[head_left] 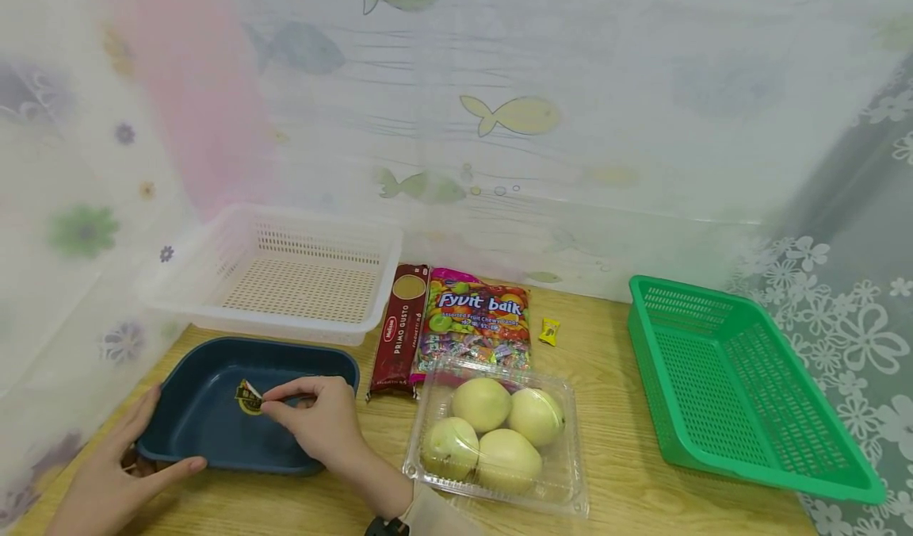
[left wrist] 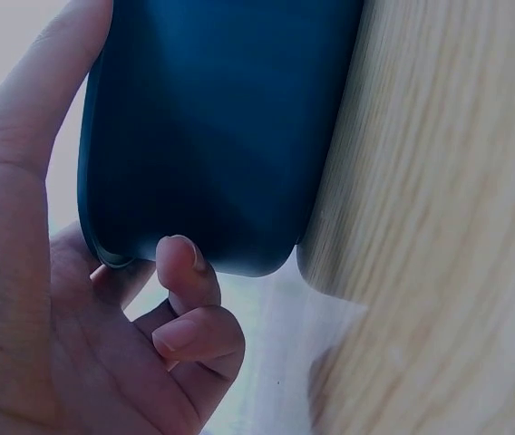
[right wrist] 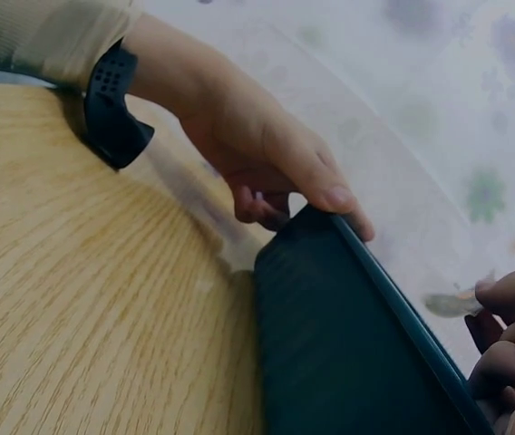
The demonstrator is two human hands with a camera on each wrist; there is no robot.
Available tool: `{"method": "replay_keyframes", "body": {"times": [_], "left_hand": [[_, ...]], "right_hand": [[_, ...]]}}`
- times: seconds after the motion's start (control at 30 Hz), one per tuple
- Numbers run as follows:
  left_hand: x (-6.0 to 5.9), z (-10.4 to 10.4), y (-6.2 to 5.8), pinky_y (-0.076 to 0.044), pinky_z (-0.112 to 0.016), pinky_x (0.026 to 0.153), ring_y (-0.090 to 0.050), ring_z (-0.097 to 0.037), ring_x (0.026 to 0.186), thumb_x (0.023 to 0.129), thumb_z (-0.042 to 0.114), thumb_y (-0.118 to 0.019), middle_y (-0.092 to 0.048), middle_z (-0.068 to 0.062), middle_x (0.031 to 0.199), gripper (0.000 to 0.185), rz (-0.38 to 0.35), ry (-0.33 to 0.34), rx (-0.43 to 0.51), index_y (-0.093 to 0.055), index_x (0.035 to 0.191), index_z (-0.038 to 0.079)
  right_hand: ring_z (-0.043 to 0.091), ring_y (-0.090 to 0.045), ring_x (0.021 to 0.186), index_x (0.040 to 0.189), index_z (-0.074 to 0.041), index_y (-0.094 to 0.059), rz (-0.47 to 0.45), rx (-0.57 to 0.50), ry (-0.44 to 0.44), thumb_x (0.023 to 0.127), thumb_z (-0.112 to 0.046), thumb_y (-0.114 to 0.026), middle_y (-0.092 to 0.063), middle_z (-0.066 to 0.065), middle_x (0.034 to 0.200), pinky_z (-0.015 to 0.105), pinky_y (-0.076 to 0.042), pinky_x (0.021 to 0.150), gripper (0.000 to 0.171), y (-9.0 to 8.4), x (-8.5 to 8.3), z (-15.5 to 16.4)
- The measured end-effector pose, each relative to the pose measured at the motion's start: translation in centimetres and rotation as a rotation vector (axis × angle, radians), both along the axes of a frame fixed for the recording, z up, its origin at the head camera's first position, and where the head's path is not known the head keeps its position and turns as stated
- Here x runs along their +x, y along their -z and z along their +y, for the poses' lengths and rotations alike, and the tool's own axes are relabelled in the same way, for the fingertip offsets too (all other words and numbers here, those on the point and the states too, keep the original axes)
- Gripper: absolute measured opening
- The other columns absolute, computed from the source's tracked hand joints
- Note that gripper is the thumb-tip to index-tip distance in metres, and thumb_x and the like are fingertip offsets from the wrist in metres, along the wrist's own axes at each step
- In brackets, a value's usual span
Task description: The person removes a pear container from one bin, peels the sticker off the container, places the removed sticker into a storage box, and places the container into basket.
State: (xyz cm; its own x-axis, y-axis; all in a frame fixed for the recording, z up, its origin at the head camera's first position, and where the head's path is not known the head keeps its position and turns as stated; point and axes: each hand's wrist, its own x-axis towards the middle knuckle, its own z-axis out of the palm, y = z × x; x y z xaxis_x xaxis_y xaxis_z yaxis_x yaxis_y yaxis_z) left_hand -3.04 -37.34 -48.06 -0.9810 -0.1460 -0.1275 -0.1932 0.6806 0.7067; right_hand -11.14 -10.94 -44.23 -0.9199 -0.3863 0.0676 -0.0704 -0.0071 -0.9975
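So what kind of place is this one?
Probably a staged tabletop sorting setup: a wooden table curtained by fish-print plastic sheeting, with empty baskets, a blue tray and packaged groceries.

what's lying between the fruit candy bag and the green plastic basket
One small yellow wrapped candy lies on the wooden table between the colourful fruit candy bag and the green plastic basket, close to the bag; the rest is bare wood. The head view shows this.
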Motion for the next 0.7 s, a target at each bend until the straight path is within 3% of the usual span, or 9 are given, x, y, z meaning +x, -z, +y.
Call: {"method": "replay_keyframes", "body": {"times": [0.23, 0.53, 0.7], "left_hand": [[0.14, -0.08, 0.05, -0.047, -0.022, 0.063, -0.053, 0.0, 0.078, 0.098, 0.042, -0.078, 0.015, -0.031, 0.171, 0.117, 0.009, -0.001, 0.004, 0.016, 0.166, 0.033], [0.38, -0.2, 0.11, -0.045, -0.024, 0.061, -0.052, -0.006, 0.073, 0.098, 0.039, -0.079, 0.015, -0.03, 0.172, 0.117, 0.034, 0.006, 0.008, 0.016, 0.166, 0.034], [0.3, -0.2, 0.21, -0.047, -0.022, 0.062, -0.053, 0.001, 0.078, 0.098, 0.039, -0.079, 0.012, -0.029, 0.173, 0.116, 0.042, 0.004, 0.016, 0.014, 0.167, 0.034]], "right_hand": [[0.0, -0.036, 0.042, 0.097, -0.005, -0.085, -0.013, -0.015, -0.002, 0.087, -0.003, -0.087, -0.075, -0.015, 0.083, 0.014, -0.028, 0.044, 0.01, -0.13, 0.02, -0.06], [0.0, -0.038, 0.043, 0.104, 0.0, -0.083, -0.019, -0.051, -0.037, 0.088, -0.003, -0.087, -0.081, -0.006, 0.094, 0.014, -0.032, 0.046, 0.017, -0.19, 0.11, 0.1], [-0.001, -0.038, 0.044, 0.108, -0.001, -0.082, 0.01, -0.04, -0.044, 0.088, -0.003, -0.086, -0.081, 0.0, 0.096, 0.012, -0.033, 0.047, 0.02, -0.24, 0.2, 0.27]]}}
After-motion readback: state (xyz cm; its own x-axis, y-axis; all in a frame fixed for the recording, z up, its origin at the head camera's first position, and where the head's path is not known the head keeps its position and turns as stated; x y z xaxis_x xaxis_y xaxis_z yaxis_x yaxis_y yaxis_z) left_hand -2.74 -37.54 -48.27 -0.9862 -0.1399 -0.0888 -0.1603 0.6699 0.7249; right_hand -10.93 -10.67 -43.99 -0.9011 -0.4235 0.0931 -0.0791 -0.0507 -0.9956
